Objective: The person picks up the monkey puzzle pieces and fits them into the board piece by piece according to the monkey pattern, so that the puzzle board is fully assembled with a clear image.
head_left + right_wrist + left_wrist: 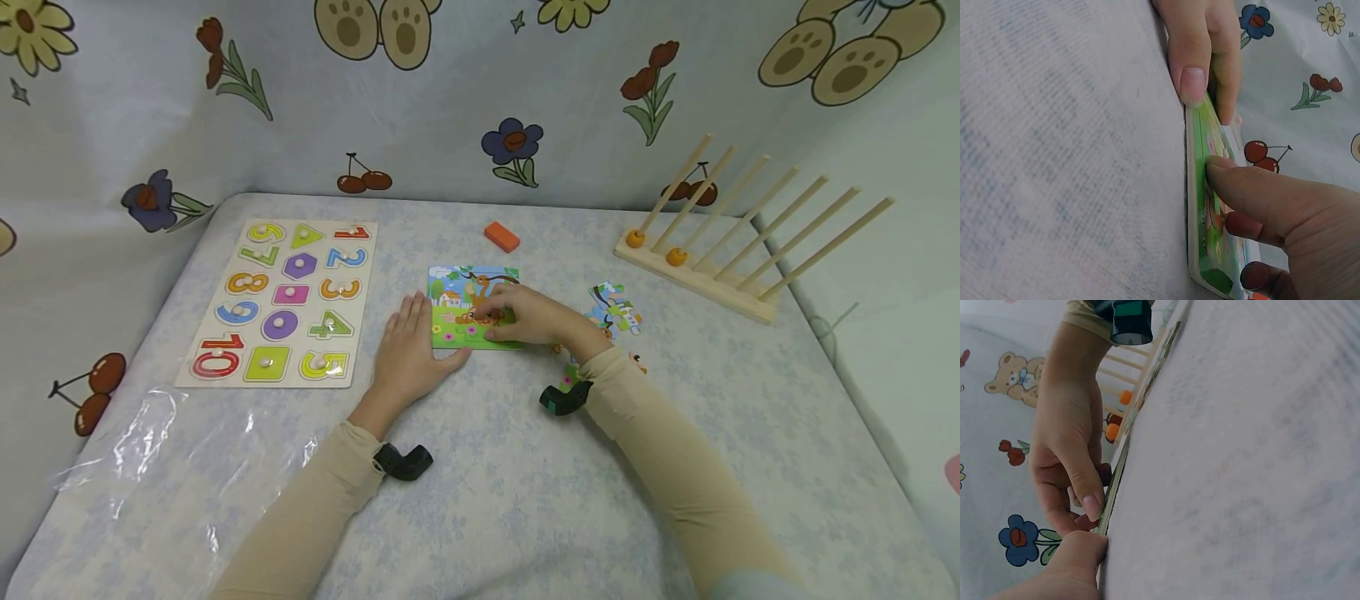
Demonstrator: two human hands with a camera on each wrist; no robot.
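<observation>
One hand, the right (pixel 529 315), arches over the puzzle (pixel 456 303).

The left hand (pixel 408 346) is lying flat, its fingers pointing forward; the right hand (pixel 528 314) is holding its fingers bent downward.

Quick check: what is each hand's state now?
Left hand: open, touching the colourful rectangular jigsaw puzzle.
Right hand: bent over the puzzle; any grip cannot be told.
</observation>
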